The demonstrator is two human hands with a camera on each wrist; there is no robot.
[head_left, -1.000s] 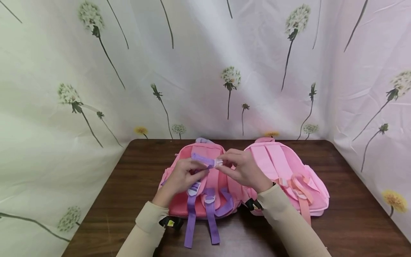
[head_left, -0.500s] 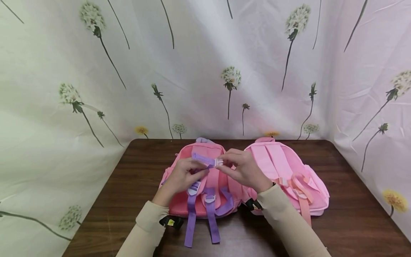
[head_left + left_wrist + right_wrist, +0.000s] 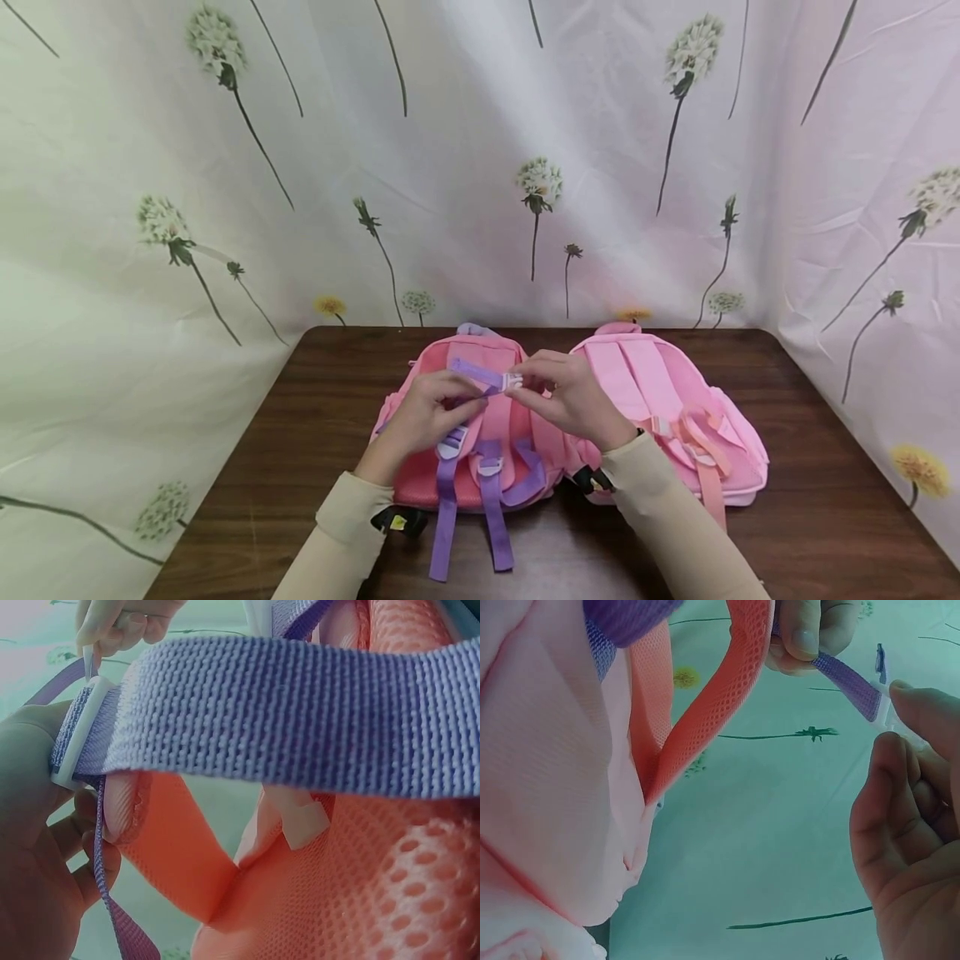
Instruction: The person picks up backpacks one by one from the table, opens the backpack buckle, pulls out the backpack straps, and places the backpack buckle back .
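My left hand (image 3: 427, 408) pinches a purple webbing strap (image 3: 477, 372) between thumb and fingers, above a coral-pink backpack (image 3: 442, 354) that lies with its shoulder straps up. At the strap's end is a white side-release buckle (image 3: 512, 382) with its prongs toward the right, and my right hand (image 3: 573, 396) pinches it between thumb and fingertips. In the right wrist view the strap runs between both hands, the buckle partly covered by the right thumb. A white slider (image 3: 82, 735) on purple webbing shows beside the left hand (image 3: 30, 840) in the left wrist view.
A lighter pink backpack (image 3: 720, 433) with an orange strap (image 3: 711, 492) lies to the right, against the first. Two purple strap tails (image 3: 444, 533) hang toward the front of the dark wooden table (image 3: 285, 467). A dandelion-print cloth (image 3: 465, 167) hangs behind.
Both hands stay in nearly the same place. The white buckle has tilted slightly at the right fingertips, showing its prongs more plainly.
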